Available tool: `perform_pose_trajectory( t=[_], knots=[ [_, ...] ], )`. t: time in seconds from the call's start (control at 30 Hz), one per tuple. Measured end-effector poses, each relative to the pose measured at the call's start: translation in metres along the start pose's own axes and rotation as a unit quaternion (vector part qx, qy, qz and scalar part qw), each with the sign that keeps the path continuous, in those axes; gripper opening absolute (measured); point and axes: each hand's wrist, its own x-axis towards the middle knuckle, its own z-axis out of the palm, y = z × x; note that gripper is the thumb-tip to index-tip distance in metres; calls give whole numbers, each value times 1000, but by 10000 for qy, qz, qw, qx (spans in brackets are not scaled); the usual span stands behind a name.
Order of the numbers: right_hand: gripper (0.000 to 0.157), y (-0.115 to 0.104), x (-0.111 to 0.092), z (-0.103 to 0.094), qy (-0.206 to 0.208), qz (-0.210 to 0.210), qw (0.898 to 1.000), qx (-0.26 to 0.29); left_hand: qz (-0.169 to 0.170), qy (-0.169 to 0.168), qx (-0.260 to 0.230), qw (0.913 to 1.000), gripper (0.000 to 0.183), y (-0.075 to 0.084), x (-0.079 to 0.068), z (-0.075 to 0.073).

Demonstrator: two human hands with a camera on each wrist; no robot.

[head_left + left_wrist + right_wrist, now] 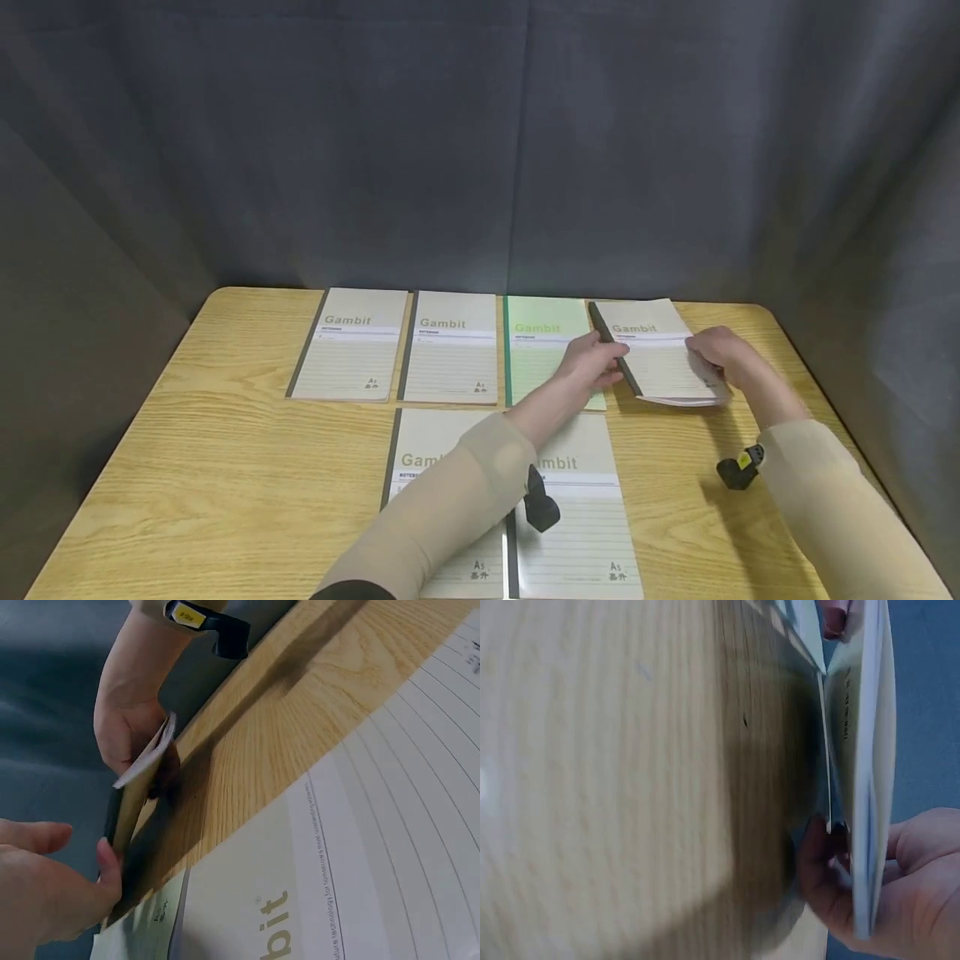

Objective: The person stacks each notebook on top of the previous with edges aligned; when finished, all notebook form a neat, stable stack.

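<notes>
- Between the hands, the notebook (658, 367) is held.
- Its page edge (864, 825) is pinched by the right hand (722, 357); its spine (631, 379) is touched by the left hand (587, 363), fingers spread.
- Likely light, floppy; best gripped spine-side.

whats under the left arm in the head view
Beneath the left arm, parts show of the green notebook, left front notebook and right front notebook. Covered: part of the green cover, the left one's middle and the start of the right one's title.
</notes>
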Motion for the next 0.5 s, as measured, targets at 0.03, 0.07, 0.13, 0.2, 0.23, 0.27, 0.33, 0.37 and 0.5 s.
perform_pose_trajectory(
  t=[0.03, 0.07, 0.13, 0.2, 0.23, 0.27, 0.33, 0.37, 0.5],
  knots=[
    [40, 2, -1, 2, 93, -94, 9999, 75, 101, -7, 138, 9999, 75, 0, -2, 0],
    [38, 3, -1, 3, 197, -199, 9995, 159, 207, -9, 347, 9992, 75, 0, -3, 0],
    [40, 3, -3, 8, 378, -371, 9978, 394, 420, 58, 764, 9962, 75, 1, -6, -1],
    [43, 1, -5, 12, 576, -474, 9955, 586, 572, 193, 1175, 9912, 75, 3, -10, -3],
    [47, -2, -7, 15, 653, -528, 9940, 701, 643, 235, 1335, 9887, 75, 5, -12, -5],
    [51, -5, -9, 16, 688, -597, 9923, 839, 712, 264, 1451, 9865, 76, 7, -13, -7],
    [55, -13, -14, 20, 724, -714, 9879, 1171, 874, 277, 1554, 9836, 78, 12, -16, -14],
    [56, -17, -17, 21, 698, -788, 9853, 1344, 959, 255, 1606, 9820, 79, 14, -18, -18],
    [56, -31, -27, 30, 380, -1151, 9722, 2004, 1292, 144, 1794, 9751, 83, 22, -24, -40]
  ],
)
